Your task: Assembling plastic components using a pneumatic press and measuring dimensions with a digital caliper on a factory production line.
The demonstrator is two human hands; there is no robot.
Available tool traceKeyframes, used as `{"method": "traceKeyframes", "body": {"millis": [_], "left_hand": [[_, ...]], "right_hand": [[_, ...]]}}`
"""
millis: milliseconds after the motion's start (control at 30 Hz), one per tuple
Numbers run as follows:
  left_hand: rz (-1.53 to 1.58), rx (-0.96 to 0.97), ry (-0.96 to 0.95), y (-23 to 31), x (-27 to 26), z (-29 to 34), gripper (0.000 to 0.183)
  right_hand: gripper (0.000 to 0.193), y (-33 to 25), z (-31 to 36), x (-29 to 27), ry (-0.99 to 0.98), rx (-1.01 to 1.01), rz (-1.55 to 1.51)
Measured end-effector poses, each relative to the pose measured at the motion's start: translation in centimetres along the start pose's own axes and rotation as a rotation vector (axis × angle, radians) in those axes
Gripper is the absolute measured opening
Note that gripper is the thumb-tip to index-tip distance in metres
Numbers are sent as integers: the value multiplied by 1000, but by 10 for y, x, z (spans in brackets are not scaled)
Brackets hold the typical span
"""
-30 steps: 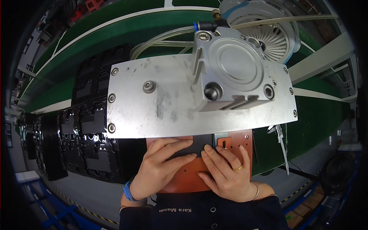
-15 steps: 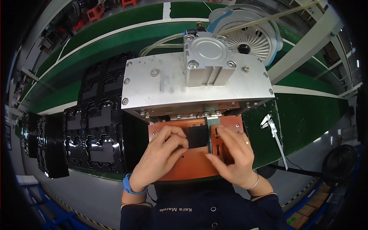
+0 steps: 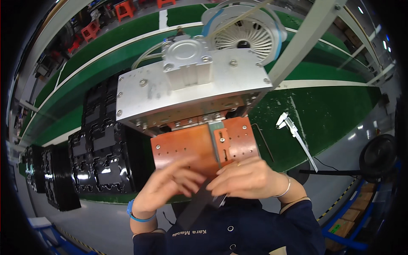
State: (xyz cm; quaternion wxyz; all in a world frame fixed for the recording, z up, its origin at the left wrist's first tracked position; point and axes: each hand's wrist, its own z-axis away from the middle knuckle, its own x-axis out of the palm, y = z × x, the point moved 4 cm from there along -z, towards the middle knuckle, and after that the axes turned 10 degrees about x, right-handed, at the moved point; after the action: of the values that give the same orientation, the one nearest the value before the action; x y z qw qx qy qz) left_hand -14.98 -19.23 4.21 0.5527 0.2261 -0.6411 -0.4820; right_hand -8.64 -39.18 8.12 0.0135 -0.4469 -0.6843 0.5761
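A thin, dark grey flat piece is tilted in front of my body, past the near edge of the orange plate. My right hand pinches its upper end, fingers pressed together; a small shiny spot shows under them. To the left of the piece, my left hand is blurred by motion. Its fingers look spread, with nothing visible in them. Behind both hands lies the orange plate, with a grey-green strip and a slotted orange block on it. Above stands the silver metal press.
Stacks of glossy black moulded trays stand left of the press. A digital caliper and a bent hex key lie on the green table to the right. Behind the press is a white fan; a slanting grey post rises at right.
The dark piece has left the orange plate and is now near my body in my right hand. Both hands have drawn back toward me, and the head view has shifted.
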Motion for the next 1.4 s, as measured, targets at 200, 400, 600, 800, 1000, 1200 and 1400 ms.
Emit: {"method": "traceKeyframes", "body": {"millis": [200,400,600,800,1000,1200,1400], "left_hand": [[-50,55,26,-9,14,-12,61],[-277,235,311,-7,-8,-16,34],[-317,200,319,-5,-7,-21,28],[-306,183,306,-5,-8,-20,28],[-267,123,240,-8,-4,-26,25],[-257,87,217,-8,1,-27,25],[-264,63,198,-11,-2,-27,24]], "right_hand": [[23,2,15,-4,195,-30,144],[44,102,136,-95,804,818,855],[33,158,202,-119,636,1194,774],[31,148,215,-126,864,981,695],[42,65,149,-114,853,825,477],[42,27,66,-76,605,445,324],[42,23,36,-62,518,234,440]]}}
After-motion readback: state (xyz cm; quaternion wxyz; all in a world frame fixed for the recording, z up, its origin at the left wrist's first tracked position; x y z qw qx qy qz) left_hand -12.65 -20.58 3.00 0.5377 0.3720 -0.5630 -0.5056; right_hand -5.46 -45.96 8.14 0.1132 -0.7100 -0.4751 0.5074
